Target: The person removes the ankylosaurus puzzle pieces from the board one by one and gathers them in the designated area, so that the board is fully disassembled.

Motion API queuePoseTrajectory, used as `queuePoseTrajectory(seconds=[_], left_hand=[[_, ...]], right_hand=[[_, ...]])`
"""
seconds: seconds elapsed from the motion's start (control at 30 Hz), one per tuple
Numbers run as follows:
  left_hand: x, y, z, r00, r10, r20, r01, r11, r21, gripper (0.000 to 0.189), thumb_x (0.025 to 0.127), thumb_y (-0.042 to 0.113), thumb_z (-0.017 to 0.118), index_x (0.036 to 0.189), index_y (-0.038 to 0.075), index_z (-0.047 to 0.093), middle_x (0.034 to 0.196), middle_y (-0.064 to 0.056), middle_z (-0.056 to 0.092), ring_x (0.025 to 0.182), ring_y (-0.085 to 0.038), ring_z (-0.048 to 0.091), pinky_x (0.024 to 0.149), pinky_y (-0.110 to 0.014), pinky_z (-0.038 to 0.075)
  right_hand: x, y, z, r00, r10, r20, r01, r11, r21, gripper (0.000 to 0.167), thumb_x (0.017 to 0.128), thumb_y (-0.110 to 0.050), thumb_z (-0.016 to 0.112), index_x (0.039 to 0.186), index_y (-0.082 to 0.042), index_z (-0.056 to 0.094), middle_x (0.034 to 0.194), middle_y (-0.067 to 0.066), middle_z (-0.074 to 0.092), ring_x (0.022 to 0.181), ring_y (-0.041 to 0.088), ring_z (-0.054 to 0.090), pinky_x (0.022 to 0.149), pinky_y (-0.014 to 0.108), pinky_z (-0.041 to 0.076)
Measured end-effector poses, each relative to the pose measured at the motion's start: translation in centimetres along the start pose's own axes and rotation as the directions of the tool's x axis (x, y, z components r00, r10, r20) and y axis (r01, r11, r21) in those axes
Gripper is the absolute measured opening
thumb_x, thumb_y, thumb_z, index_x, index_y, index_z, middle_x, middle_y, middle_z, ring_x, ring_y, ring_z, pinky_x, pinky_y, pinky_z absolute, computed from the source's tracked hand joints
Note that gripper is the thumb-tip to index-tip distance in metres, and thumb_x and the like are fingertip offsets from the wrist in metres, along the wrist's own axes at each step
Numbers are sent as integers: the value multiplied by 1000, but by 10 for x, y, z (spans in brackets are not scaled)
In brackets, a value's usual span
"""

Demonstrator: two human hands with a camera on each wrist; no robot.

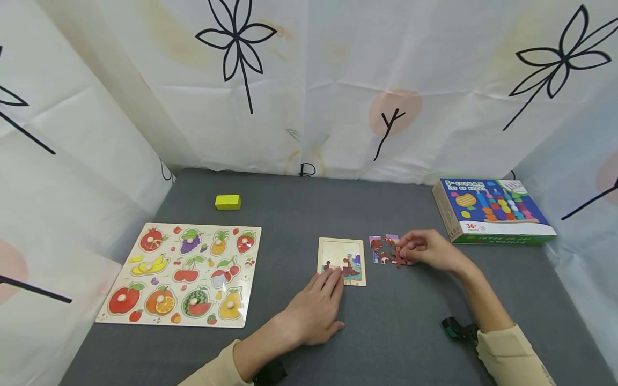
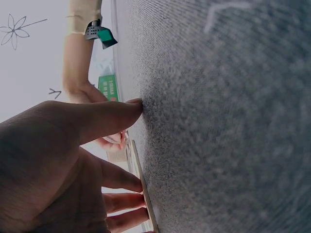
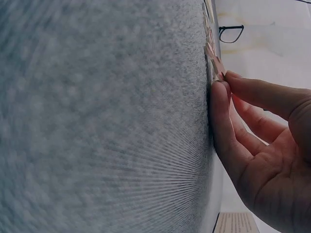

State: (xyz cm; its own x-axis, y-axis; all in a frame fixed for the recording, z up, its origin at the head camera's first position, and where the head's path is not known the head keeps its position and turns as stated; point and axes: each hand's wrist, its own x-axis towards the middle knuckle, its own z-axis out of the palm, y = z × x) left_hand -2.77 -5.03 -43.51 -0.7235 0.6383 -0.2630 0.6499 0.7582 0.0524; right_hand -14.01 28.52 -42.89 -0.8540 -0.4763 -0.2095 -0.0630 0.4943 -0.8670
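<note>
A small wooden jigsaw tray [image 1: 340, 252] lies mid-table, with a few pieces set along its bottom edge. My left hand [image 1: 316, 308] lies flat with straight fingers, its fingertips on the tray's lower left corner; the left wrist view shows those fingertips [image 2: 131, 182] on the tray's edge [image 2: 144, 187]. Right of the tray lies a cluster of loose puzzle pieces [image 1: 382, 245]. My right hand [image 1: 425, 249] pinches a red-brown puzzle piece [image 1: 399, 259] at the cluster's right side. In the right wrist view the thumb and forefinger of my right hand [image 3: 252, 121] meet on that piece [image 3: 216, 67].
A fruit peg puzzle board [image 1: 183, 273] lies at the left. A yellow block [image 1: 228, 202] sits behind it. A colourful toy box [image 1: 492, 212] stands at the back right. Curtain walls close in the grey table [image 1: 396, 327] on three sides.
</note>
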Motion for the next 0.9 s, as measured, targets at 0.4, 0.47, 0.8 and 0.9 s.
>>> queuePoseTrajectory(seconds=[0.4, 0.47, 0.8, 0.9], left_hand=[[0, 0, 0, 1000, -3, -5, 3, 1000, 6, 89, 107, 60, 59, 171, 5, 30, 182, -11, 24, 169, -28, 27, 135, -43, 34], [0, 0, 0, 1000, -2, -6, 2, 1000, 3, 89, 107, 60, 59, 171, 5, 30, 182, -11, 24, 169, -28, 27, 135, -43, 34], [0, 0, 0, 1000, -4, 2, 4, 1000, -7, 90, 107, 60, 59, 172, 6, 29, 183, -11, 23, 170, -28, 25, 135, -44, 33], [0, 0, 0, 1000, -6, 3, 6, 1000, -8, 90, 107, 60, 59, 172, 6, 29, 183, -11, 23, 170, -28, 25, 136, -44, 33]], right_hand=[[1, 1, 1, 1000, 13, -10, -13, 999, -50, 22, 104, -1, 68, 121, 14, 70, 103, 22, 75, 85, 7, 75, 77, 29, 67], [0, 0, 0, 1000, 19, -22, -20, 998, -66, 23, 104, -1, 68, 121, 14, 70, 104, 23, 75, 86, 8, 76, 77, 30, 67], [-2, -9, 5, 1000, 9, -23, -9, 1000, -3, 24, 103, -4, 71, 121, 12, 72, 107, 25, 74, 86, 8, 76, 79, 31, 68], [0, -12, 10, 1000, -12, -14, 12, 1000, 18, 25, 103, -5, 72, 120, 12, 72, 106, 25, 75, 86, 10, 78, 79, 32, 68]])
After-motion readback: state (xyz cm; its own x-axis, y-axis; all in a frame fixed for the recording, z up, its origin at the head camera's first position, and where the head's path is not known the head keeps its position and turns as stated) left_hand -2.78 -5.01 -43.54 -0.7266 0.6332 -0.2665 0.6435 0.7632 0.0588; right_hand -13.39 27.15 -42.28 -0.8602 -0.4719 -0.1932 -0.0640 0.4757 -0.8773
